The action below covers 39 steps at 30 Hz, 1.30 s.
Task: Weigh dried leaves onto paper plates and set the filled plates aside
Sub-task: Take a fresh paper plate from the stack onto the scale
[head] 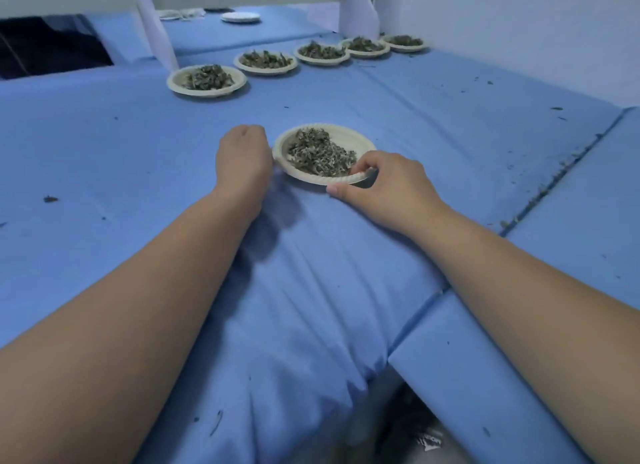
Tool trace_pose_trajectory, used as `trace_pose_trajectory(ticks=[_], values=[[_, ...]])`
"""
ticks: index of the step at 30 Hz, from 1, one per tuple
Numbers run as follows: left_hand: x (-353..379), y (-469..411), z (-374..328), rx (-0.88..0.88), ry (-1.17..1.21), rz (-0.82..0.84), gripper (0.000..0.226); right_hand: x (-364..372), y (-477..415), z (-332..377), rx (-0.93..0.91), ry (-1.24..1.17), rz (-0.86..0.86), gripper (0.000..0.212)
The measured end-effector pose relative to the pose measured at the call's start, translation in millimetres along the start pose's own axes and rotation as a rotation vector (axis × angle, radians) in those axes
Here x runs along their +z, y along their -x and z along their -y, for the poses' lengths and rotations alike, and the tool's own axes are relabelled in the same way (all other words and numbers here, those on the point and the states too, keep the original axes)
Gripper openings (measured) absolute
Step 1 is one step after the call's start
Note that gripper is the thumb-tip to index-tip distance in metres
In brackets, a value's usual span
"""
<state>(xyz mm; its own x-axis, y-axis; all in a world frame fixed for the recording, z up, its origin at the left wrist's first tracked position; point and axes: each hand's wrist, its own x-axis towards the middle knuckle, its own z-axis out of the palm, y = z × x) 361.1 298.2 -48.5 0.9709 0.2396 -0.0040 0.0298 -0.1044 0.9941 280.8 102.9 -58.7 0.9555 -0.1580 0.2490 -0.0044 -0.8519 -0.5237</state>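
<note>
Head view: a round white paper plate (360, 140) heaped with dried grey-green leaves (322, 151) sits mid-way across a blue cloth-covered desk (131, 158). The right hand (391, 186) pinches the plate's near-right rim, fingers over the edge and thumb below it. The left hand (242, 155) rests at the plate's left rim with fingers curled; whether its grip holds the rim cannot be told. At the far side, five more filled paper plates (175, 82) stand in a row running to the right. Loose leaf crumbs (550, 186) line a seam on the right.
</note>
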Motion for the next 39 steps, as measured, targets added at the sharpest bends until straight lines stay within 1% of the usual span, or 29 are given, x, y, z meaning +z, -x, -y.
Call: trace_pose_trajectory(ticks=[2, 5, 6, 7, 9, 13, 16, 20, 24, 27, 30, 32, 35, 39], values=[[0.1, -0.2, 2.6, 0.055, -0.005, 0.017, 0.019, 5.8, -17.4, -3.0, 0.028, 0.016, -0.025, 0.052], [17.9, 11.1, -4.9, 0.154, -0.115, 0.069, 0.026, 7.3, -39.3, -11.8, 0.094, 0.031, -0.046, 0.053], [26.0, 13.6, -8.8, 0.172, -0.134, 0.111, 0.026, 6.8, -46.1, -15.7, 0.108, 0.038, -0.056, 0.053], [36.1, 11.4, -10.1, 0.186, -0.154, 0.144, 0.023, 6.3, -52.3, -19.9, 0.117, 0.048, -0.066, 0.053], [58.6, 5.9, -14.3, 0.199, -0.187, 0.183, 0.027, 3.8, -63.3, -29.6, 0.131, 0.072, -0.081, 0.054], [110.3, -7.7, -20.2, 0.246, -0.283, 0.285, 0.025, -6.3, -86.6, -57.7, 0.179, 0.122, -0.116, 0.059], [151.7, -21.7, -24.6, 0.255, -0.312, 0.307, 0.034, -17.2, -107.4, -82.1, 0.212, 0.162, -0.133, 0.062], [190.8, -35.2, -21.7, 0.288, -0.339, 0.286, 0.038, -25.3, -133.9, -111.3, 0.25, 0.193, -0.138, 0.061], [198.7, -42.3, -12.5, 0.342, -0.403, 0.286, 0.047, -26.0, -149.8, -126.2, 0.26, 0.229, -0.144, 0.063], [201.6, -42.1, -11.0, 0.38, -0.474, 0.305, 0.046, -23.5, -152.4, -129.1, 0.265, 0.251, -0.167, 0.064], [202.9, -35.8, -10.4, 0.466, -0.563, 0.33, 0.041, -20.7, -150.6, -128.7, 0.263, 0.323, -0.181, 0.062], [201.4, -32.1, -10.2, 0.506, -0.599, 0.349, 0.038, -22.0, -148.4, -126.7, 0.265, 0.33, -0.188, 0.061], [200.0, -30.2, -12.3, 0.52, -0.618, 0.358, 0.037, -24.8, -144.4, -125.2, 0.247, 0.314, -0.203, 0.06], [198.8, -28.1, -15.5, 0.47, -0.594, 0.374, 0.041, -27.8, -142.1, -122.9, 0.228, 0.278, -0.207, 0.057]])
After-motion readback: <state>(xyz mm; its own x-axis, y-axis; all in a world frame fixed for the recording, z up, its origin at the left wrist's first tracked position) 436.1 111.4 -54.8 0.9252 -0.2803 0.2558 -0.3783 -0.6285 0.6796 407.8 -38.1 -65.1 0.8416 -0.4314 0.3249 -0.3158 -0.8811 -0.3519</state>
